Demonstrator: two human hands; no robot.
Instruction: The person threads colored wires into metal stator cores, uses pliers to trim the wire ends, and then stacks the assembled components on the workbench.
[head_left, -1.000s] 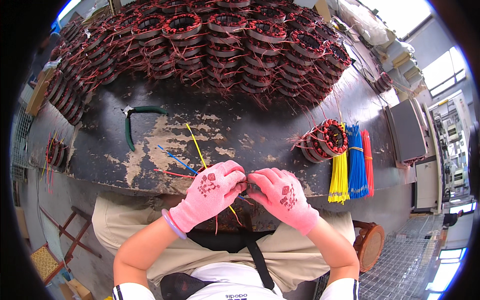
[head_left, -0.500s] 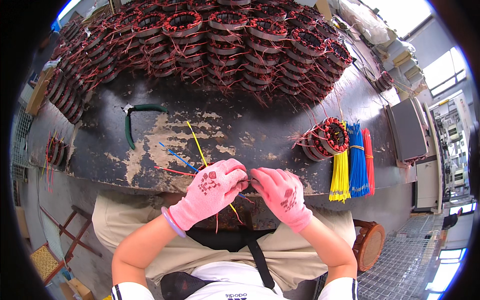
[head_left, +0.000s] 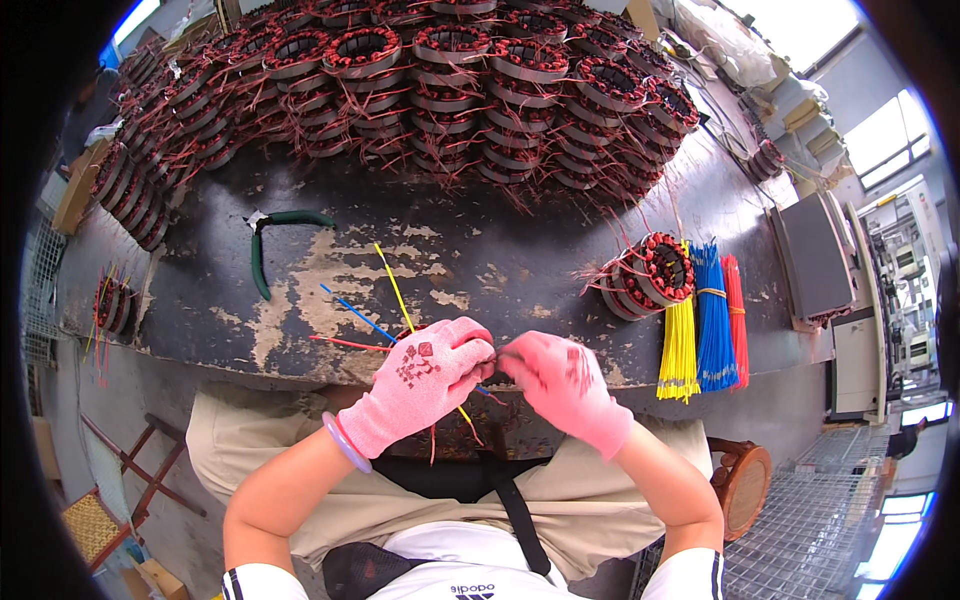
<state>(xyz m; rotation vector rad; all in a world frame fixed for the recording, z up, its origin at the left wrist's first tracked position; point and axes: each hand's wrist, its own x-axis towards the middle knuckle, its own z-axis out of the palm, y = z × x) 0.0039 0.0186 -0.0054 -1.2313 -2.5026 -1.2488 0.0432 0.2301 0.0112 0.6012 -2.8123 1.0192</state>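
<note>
My left hand (head_left: 424, 374), in a pink glove, is closed over a bundle at the table's front edge. A yellow wire (head_left: 394, 287), a blue wire (head_left: 352, 310) and a red wire (head_left: 350, 343) stick out beyond it, and further wire ends hang below the fingers. A bit of a red-wound stator (head_left: 412, 331) shows behind the knuckles; the rest is hidden. My right hand (head_left: 567, 385), also gloved and blurred by motion, pinches what looks like a thin wire close against the left fingertips.
Stacks of wound stators (head_left: 450, 100) fill the back of the table. Green-handled cutters (head_left: 262, 250) lie at left. At right stand a short stator stack (head_left: 648, 277) and bundles of yellow wires (head_left: 679, 350), blue wires (head_left: 714, 330) and red wires (head_left: 737, 320). Another wired stator (head_left: 113, 303) sits far left.
My right hand has turned and tilted at the wrist, its knuckles shifting slightly right, while its fingertips stay by the left ones. The left hand holds its place.
</note>
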